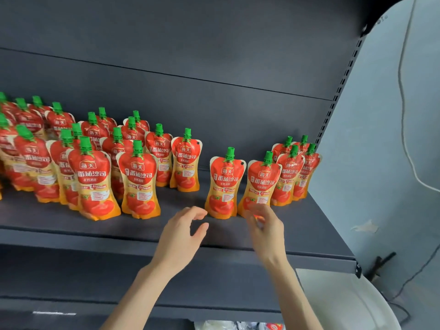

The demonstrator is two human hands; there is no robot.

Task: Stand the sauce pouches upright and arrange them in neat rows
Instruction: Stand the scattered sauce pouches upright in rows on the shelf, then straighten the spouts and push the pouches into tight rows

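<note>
Several red-and-orange sauce pouches with green caps stand upright on a dark grey shelf [71, 225]. A dense group fills the left, ending with a pouch [186, 163] further back. Two pouches stand apart in front: one [225, 184] at the middle and one [260, 184] to its right, with a small cluster [291, 175] behind at the shelf's right end. My left hand [181, 234] hovers open just in front of the middle pouch, touching nothing. My right hand [265, 225] is blurred, fingers spread at the base of the right front pouch; contact is unclear.
The shelf's front lip [214, 252] runs below my hands. A perforated upright [338, 91] bounds the shelf on the right, beside a pale wall [392, 139] with a hanging cable. A white rounded object [345, 301] sits lower right. Bare shelf surface lies between the left group and the middle pouch.
</note>
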